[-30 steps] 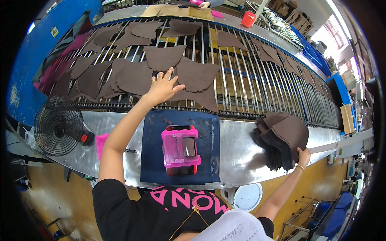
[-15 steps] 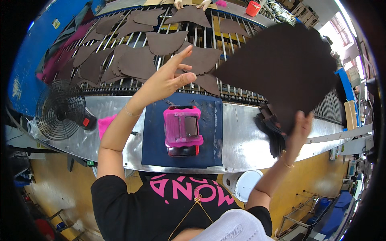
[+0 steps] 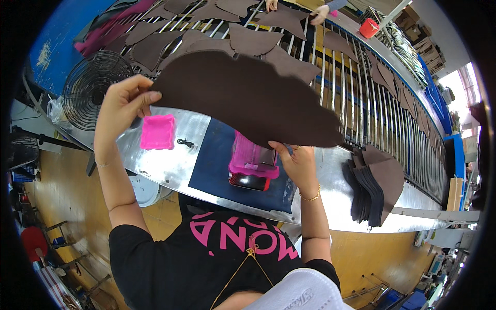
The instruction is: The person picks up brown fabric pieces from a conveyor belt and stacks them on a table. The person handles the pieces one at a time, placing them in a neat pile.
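Dark brown leather piece (image 3: pixel 248 98), broad and flat with a wavy cut edge, is held up level in front of the person, above the metal workbench (image 3: pixel 170 155). Their left hand (image 3: pixel 121 103) pinches its left end between thumb and fingers, and the right hand (image 3: pixel 297 163) grips its lower right edge from beneath. Half a second ago only the right hand held it, raised high at the right, while the left hand was open and reaching toward the rack; now both hands have closed on it and it lies across the middle of the view. Under it a dark blue mat (image 3: pixel 217 165) carries a pink device (image 3: pixel 253 163), partly hidden by the piece. A pink tray (image 3: pixel 157 132) sits to the left, near a wire fan (image 3: pixel 90 88). A stack of similar leather pieces (image 3: pixel 374 188) rests at the right end of the bench. Behind, a barred rack (image 3: pixel 356 98) holds more brown pieces, where another person's hand (image 3: pixel 320 11) touches one
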A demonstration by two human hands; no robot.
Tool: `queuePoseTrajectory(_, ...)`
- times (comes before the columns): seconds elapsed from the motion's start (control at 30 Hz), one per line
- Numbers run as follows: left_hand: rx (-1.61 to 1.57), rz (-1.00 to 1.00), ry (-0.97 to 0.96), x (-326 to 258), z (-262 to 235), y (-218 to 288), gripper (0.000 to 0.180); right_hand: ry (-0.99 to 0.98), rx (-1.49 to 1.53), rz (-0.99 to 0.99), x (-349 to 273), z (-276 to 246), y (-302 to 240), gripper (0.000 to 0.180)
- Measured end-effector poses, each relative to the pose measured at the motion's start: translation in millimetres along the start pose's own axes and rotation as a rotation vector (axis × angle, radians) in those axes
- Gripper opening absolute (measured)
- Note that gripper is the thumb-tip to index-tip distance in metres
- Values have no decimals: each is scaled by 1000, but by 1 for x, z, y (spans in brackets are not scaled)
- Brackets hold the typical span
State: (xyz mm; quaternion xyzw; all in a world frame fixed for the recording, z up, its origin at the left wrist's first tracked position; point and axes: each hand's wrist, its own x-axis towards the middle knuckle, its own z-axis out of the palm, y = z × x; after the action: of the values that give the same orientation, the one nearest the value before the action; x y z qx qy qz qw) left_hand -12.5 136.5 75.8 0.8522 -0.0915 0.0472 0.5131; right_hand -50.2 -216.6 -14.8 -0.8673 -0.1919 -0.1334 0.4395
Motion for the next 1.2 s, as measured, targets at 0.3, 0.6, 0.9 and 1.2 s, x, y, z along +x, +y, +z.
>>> queuePoseTrajectory(0.3,54,-143,-469,-5,77,-2,11,-8,-127,189,-61,-48,51,8)
queuePoseTrajectory(0.6,361,692,-633,25,180,29,17,447,-154,507,-164,-137,52,3)
queuePoseTrajectory(0.9,-172,842,-547,74,240,107,42,315,-669,423,-154,-272,-40,17)
queuePoseTrajectory(1.2,-531,-10,-616,157,282,28,29,618,-698,576,-119,-276,16,29)
